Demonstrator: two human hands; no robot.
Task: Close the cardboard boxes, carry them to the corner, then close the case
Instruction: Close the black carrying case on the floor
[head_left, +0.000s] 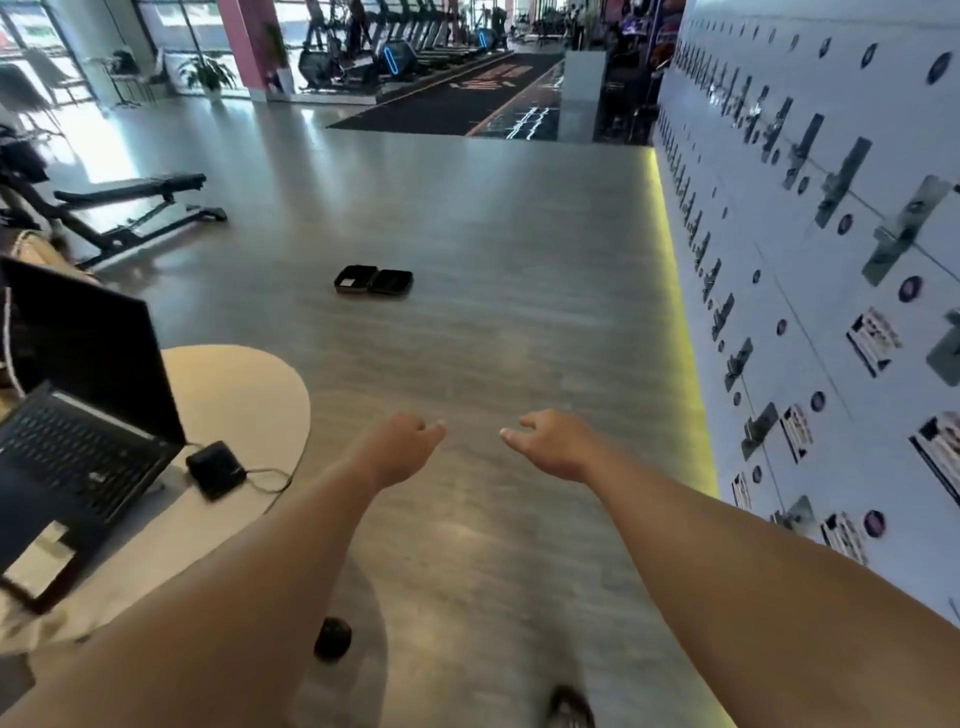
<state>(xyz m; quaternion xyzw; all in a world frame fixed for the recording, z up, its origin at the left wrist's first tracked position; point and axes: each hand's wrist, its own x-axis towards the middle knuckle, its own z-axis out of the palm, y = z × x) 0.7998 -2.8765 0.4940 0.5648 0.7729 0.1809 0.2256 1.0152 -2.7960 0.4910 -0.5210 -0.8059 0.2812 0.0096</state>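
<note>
Case lies open on the floor well ahead; left hand and right hand reach forward, loosely curled, holding nothing, likely heading to shut it; no cardboard boxes visible.

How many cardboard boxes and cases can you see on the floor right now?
0 cardboard boxes, 1 case. The black case lies open on the floor ahead, beyond both empty hands. Boxes may be out of frame.
</note>
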